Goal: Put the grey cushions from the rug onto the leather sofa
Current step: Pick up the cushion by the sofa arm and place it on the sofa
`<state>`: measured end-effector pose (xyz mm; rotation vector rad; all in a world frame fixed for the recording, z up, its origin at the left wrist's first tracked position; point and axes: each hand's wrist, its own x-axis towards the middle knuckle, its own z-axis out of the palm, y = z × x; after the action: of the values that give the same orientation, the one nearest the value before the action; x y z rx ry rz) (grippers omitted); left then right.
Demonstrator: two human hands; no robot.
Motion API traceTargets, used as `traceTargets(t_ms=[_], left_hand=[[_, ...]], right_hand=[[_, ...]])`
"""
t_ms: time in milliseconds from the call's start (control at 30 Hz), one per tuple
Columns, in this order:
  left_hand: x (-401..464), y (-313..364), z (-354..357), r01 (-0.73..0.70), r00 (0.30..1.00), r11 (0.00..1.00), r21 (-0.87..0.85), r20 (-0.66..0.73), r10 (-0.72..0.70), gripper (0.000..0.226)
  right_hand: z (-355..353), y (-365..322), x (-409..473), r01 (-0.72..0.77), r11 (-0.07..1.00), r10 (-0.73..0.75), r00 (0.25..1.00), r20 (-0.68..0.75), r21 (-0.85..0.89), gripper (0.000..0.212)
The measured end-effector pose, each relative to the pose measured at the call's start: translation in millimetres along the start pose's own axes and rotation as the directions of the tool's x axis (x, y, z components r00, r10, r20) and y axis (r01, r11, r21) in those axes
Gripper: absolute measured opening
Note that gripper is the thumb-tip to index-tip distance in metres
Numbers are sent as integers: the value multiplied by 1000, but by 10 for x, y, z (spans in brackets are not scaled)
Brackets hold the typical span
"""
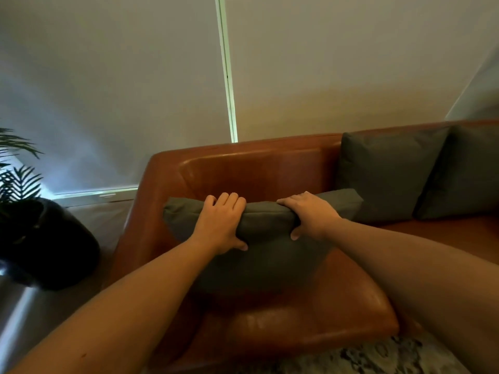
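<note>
Both hands grip the top edge of a grey cushion [267,255] that stands on the left seat of the brown leather sofa [270,163], close to its backrest. My left hand [221,222] clamps the edge left of middle, thumb in front. My right hand [307,215] clamps it right of middle. Two more grey cushions lean against the backrest to the right: one [388,174] next to the held cushion, the other [464,171] at the frame's right edge. The held cushion's lower part is hidden behind my forearms.
A patterned rug [378,357] shows at the bottom edge in front of the sofa. A dark round pot [51,244] with a palm plant [16,171] stands left of the sofa arm. Window blinds [108,90] hang behind the sofa.
</note>
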<state>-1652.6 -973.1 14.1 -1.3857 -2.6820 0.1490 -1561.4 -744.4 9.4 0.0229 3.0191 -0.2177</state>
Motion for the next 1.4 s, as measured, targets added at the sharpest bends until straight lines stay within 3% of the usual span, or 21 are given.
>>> traceTargets(t_ms=[433, 733, 833, 1000, 1167, 1400], left_hand=[[1770, -671, 806, 87, 984, 993, -74, 159, -74, 89], [2118, -1136, 1291, 165, 965, 973, -162, 232, -125, 77], [2072, -1431, 1329, 165, 962, 974, -154, 243, -124, 92], [1964, -1831, 1322, 241, 913, 966, -93, 358, -194, 112], [2073, -2038, 1351, 293, 877, 951, -99, 423, -227, 109], [2334, -2150, 1378, 234, 920, 972, 11, 322, -225, 81]], right_hand=[[64, 1164, 1914, 81, 995, -92, 968, 234, 54, 81], [452, 1294, 2608, 8, 980, -57, 969, 241, 200, 72], [502, 1304, 2743, 42, 984, -79, 973, 215, 172, 81], [529, 1319, 2822, 49, 999, -50, 963, 265, 10, 122], [525, 1353, 2981, -2, 1000, 10, 960, 281, -28, 121], [400, 1431, 3189, 34, 994, -6, 965, 262, -102, 116]])
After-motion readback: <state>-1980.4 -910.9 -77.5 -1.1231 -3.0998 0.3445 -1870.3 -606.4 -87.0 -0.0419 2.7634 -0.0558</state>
